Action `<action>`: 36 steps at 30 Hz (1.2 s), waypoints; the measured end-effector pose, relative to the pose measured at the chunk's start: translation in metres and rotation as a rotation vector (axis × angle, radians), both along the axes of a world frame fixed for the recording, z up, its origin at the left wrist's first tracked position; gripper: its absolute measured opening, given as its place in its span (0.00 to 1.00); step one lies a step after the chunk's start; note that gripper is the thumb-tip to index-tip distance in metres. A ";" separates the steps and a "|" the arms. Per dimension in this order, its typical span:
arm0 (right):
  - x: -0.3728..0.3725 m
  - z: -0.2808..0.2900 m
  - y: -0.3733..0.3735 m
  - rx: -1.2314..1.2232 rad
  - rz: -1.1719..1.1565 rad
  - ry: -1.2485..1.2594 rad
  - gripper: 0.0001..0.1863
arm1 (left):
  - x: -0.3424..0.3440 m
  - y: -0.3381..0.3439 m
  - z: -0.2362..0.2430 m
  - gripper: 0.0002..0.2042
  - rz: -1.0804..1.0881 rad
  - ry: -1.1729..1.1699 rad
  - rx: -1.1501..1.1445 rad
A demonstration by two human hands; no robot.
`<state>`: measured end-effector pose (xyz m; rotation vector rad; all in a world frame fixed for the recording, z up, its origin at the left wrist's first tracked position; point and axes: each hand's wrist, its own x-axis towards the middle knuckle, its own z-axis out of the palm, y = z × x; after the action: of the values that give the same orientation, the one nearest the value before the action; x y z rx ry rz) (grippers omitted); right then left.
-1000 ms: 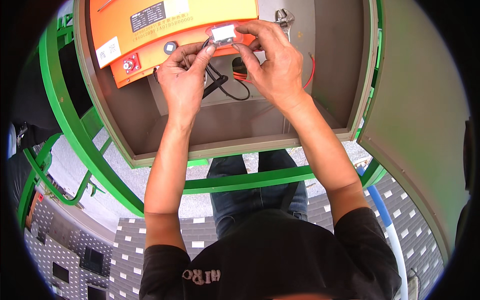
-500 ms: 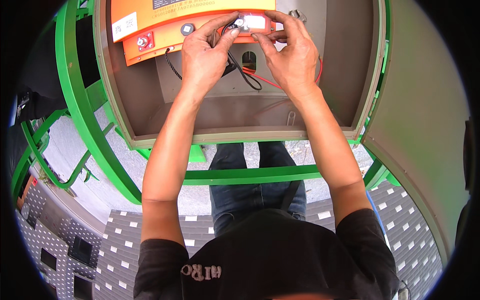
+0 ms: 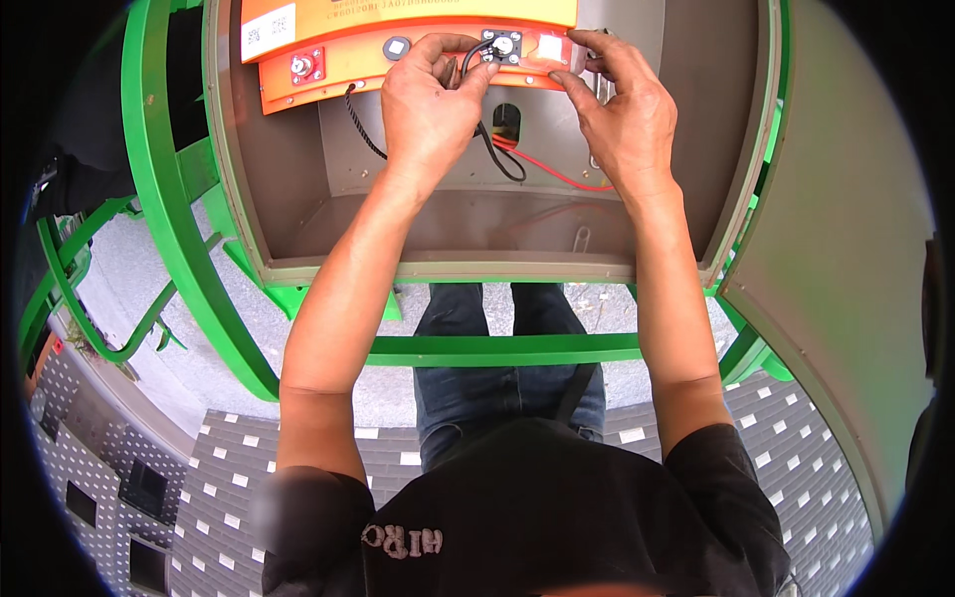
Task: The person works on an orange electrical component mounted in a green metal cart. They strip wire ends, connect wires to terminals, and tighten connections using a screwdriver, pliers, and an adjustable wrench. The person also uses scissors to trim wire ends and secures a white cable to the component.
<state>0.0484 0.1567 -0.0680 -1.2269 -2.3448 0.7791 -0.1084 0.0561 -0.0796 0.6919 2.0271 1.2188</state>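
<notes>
An orange metal-cased unit (image 3: 408,20) sits inside the cabinet. On its front, a black terminal block (image 3: 501,47) with a round metal stud has a black cable (image 3: 512,171) at it. My left hand (image 3: 431,109) pinches the cable beside that block, its fingertips partly hidden. My right hand (image 3: 629,129) grips a clear-and-red plastic cover (image 3: 547,52) just right of the block with thumb and index finger. Farther left on the unit are a red terminal (image 3: 303,66) and a round black fitting (image 3: 396,49). A black braided cord (image 3: 363,129) hangs below.
The brown cabinet's front lip (image 3: 458,271) runs below my hands, with an open door (image 3: 826,279) at right. A cable hole (image 3: 505,122), red wire (image 3: 557,179) and partly hidden metal tool behind my right hand are inside. A green frame (image 3: 159,219) surrounds the cabinet.
My hands and the unit have shifted right in view. The clear cover now lies right of the black terminal block, which shows more fully between my fingers.
</notes>
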 end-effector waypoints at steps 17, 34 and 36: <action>-0.005 -0.011 -0.006 0.073 0.040 0.074 0.23 | -0.002 0.001 0.000 0.07 0.091 -0.006 -0.048; -0.019 -0.013 -0.013 0.049 0.021 0.122 0.23 | -0.004 0.001 -0.001 0.08 0.119 -0.010 -0.041; -0.021 -0.013 -0.014 0.090 0.009 0.130 0.22 | -0.004 0.001 0.000 0.08 0.114 -0.008 -0.056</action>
<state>0.0278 0.1422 -0.0813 -1.0955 -2.2556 0.7250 -0.1124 0.0572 -0.0799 0.5508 2.1106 1.2216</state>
